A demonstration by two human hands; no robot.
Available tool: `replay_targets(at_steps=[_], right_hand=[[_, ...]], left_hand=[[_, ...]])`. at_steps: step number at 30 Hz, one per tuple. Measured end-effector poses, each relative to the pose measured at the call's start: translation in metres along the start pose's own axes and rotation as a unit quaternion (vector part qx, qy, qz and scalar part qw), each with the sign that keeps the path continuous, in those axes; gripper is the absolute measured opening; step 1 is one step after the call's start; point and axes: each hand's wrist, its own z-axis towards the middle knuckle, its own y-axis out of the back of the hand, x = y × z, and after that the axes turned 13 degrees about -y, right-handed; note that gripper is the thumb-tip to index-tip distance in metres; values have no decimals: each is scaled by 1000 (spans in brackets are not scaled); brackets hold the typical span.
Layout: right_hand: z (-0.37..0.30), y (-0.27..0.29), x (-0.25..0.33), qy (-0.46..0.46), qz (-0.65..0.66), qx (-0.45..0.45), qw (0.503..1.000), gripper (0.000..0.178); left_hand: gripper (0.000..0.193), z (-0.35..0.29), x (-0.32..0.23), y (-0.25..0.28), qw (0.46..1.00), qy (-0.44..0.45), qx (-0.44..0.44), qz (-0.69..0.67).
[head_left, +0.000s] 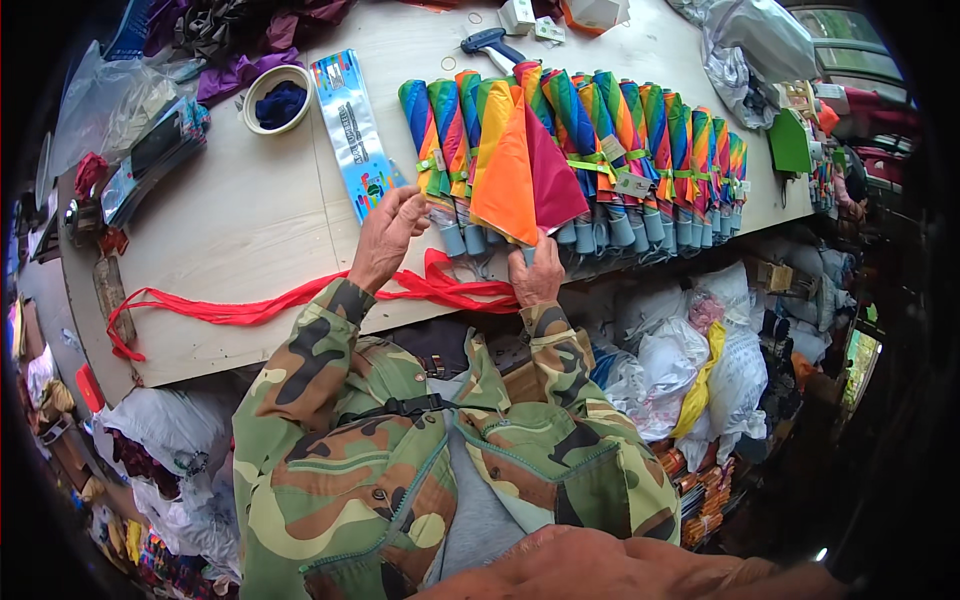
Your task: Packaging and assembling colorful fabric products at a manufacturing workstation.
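Counter: pale wooden surface (250, 210), extending beneath all items listed below.
Umbrella row: folded rainbow umbrellas (655, 150), laid side by side across the right half of the counter; light-blue handles point to the near edge; green straps (590, 165) encircle several.
Red strips: long, loose red strips (230, 309), running along the near edge from the left to just beside the right hand.
Held umbrella: orange-and-magenta panels (508, 175) uppermost, positioned over the left part of the row, handle end near.
Printed sleeve: flat, blue-and-silver (350, 130), left of the row.
Right hand: at the near end of the held umbrella (538, 272); fingers closed around its handle.
Left hand: raised, left of the held umbrella (390, 238); fingers curled, thumb near fingertips; whether anything is gripped cannot be determined.
Bowl: cream (252, 119), far left, containing dark-blue material (280, 104).
Hand tool: blue, gun-shaped (490, 42), far side, beyond the row.
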Motion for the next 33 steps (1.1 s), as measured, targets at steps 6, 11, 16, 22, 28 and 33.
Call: replay_targets(at_steps=[6,11,16,22,28,33], right_hand=[[-36,55,16,107,103,76,986,57],[-28,100,32,-269,440,522,679,40],[-7,83,14,-323,595,656,335,24],[17,81,60,45,332,393,856,42],[15,64,68,89,298,406,859,44],[17,73,74,-238,497,784,287,37]], left_hand=[[63,55,-25,-61,913,14,12,-406],[57,45,-36,-71,892,18,49,-448],[43,31,-43,-81,842,-34,120,-525],[24,28,-74,-71,898,2,-151,-413],[26,9,-82,-55,897,-39,-174,-404],[29,-1,-102,-47,870,-149,148,-446]])
